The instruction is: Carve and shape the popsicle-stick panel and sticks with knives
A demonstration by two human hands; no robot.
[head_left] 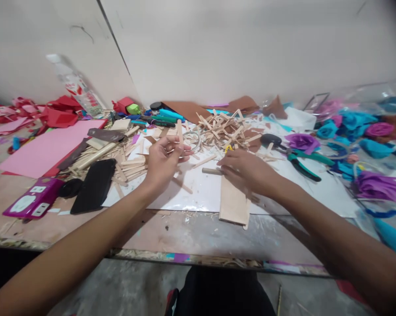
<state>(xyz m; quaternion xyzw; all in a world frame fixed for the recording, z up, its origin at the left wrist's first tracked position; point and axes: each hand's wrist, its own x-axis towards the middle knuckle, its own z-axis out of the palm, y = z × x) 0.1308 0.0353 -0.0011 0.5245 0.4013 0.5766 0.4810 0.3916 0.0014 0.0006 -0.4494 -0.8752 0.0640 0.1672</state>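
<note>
Upright between the thumb and fingers of my left hand (167, 160) is a flat wooden craft stick (180, 131). My right hand (246, 171) is over a flat pale wooden piece (233, 202), its fingers curled. A short grey-brown rod (211, 171) juts out to the left by those fingertips; I cannot tell whether they grip it. Something small and yellow (229, 148) shows just beyond that hand. Behind both hands lies a heap of cut craft sticks (222, 127) on white paper (171, 199). More craft sticks (134, 169) are piled beside my left hand.
Green-handled pliers (303, 164) lie to the right, near purple and blue paper flowers (303, 142). On the left are a black phone (94, 186), a purple case (33, 199), pink paper (53, 145) and a plastic bottle (76, 85). A wall rises behind the table.
</note>
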